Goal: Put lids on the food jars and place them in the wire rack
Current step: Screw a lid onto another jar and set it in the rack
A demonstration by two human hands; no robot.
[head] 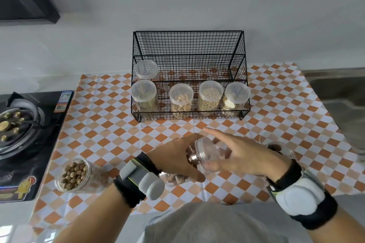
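A black wire rack (188,115) stands at the back of the checked cloth with several lidded clear jars (181,99) inside. Low in the middle, my left hand (173,157) grips a tilted clear jar (206,154) of dark brown food. My right hand (243,155) is on the jar's clear lid end, fingers spread around it. An open jar of brown round nuts (74,174) stands at the left without a lid. Another open jar (280,149) shows partly behind my right hand. Under my left hand a further jar (175,178) is mostly hidden.
A black gas stove (29,130) lies to the left of the orange-and-white checked cloth (110,124). A steel sink (339,94) is at the right. A white wall rises behind the rack. Both wrists wear black bands with grey-white devices.
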